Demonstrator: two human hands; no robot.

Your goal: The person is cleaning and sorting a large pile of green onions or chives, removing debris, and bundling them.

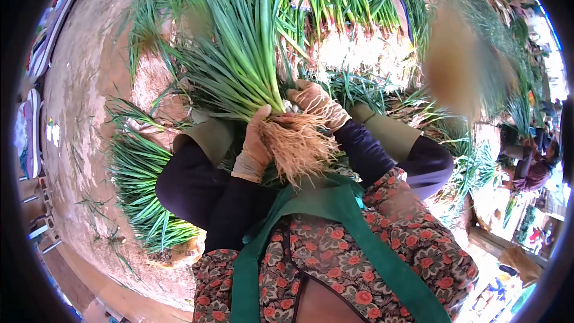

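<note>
A thick bunch of green onions point(251, 66) is held in front of me, its leaves pointing up and its brown roots point(296, 143) hanging toward my lap. My left hand point(257, 143), in a pale glove, is wrapped round the left side of the bunch near the roots. On the other side, my right hand point(317, 103), also gloved, has its fingers curled against the base of the bunch. Some of its fingertips are hidden behind the stems.
Bundled green onions with white roots point(365, 48) lie just beyond my hands. Another pile of green onions point(143, 185) is left of my knee. Loose leaves litter the ground point(84, 125). A co-worker point(529, 170) sits at the far right.
</note>
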